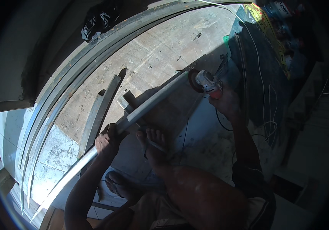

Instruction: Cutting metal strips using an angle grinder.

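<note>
My left hand [109,142] grips a long metal tube [149,103], which runs diagonally from the lower left up to the middle right over a short metal section [124,101] on the floor. My right hand [224,102] is closed on an angle grinder [207,82] with a red and pale body. The grinder's disc [195,81] is at the tube's upper end; whether it touches cannot be told. My bare right foot in a sandal [153,143] is just below the tube, near the middle.
Metal bars [107,103] lie left of the short section, and long strips [64,88] run along the left and back. A black plastic bag [99,19] sits at the back. White cables [260,65] cross the right side, near bottles [277,11] and a yellow printed sheet [268,34].
</note>
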A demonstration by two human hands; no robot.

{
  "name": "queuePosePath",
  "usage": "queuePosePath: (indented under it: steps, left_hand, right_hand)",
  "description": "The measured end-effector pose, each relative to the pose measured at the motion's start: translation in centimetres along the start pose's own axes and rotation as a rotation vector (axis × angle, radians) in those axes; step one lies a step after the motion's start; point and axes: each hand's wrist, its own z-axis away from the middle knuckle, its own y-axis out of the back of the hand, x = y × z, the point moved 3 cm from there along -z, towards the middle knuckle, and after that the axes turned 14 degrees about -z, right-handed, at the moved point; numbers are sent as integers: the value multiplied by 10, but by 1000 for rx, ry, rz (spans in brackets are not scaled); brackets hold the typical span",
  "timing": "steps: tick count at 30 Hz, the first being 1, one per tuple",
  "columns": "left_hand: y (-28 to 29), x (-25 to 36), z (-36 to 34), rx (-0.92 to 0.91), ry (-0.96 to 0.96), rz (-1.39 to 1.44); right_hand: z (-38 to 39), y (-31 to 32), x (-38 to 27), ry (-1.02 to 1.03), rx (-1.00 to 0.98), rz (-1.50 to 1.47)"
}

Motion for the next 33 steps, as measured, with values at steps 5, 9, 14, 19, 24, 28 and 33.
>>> queuePosePath:
  steps: [5, 9, 14, 19, 24, 28, 33]
  left_hand:
    - [-2, -1, 1, -38, 14, -52]
    - [-2, 0, -1, -6, -9, -33]
    - [-5, -3, -1, -24, 23, -20]
    - [-8, -6, -1, -58, 38, -40]
    - [-6, -4, -2, -62, 32, -64]
    - [-5, -3, -4, -124, 56, -104]
    - [-5, -2, -7, -160, 81, -110]
  right_hand:
    - [-17, 9, -13, 11, -44, 99]
    - [-25, 20, -22, 33, -70, 83]
    - [-13, 21, -9, -63, -130, 72]
    - [22, 5, 15, -45, -27, 25]
    - [42, -15, 21, -23, 156, -80]
    - [36, -25, 17, -53, 154, -175]
    - [32, -32, 14, -57, 103, -99]
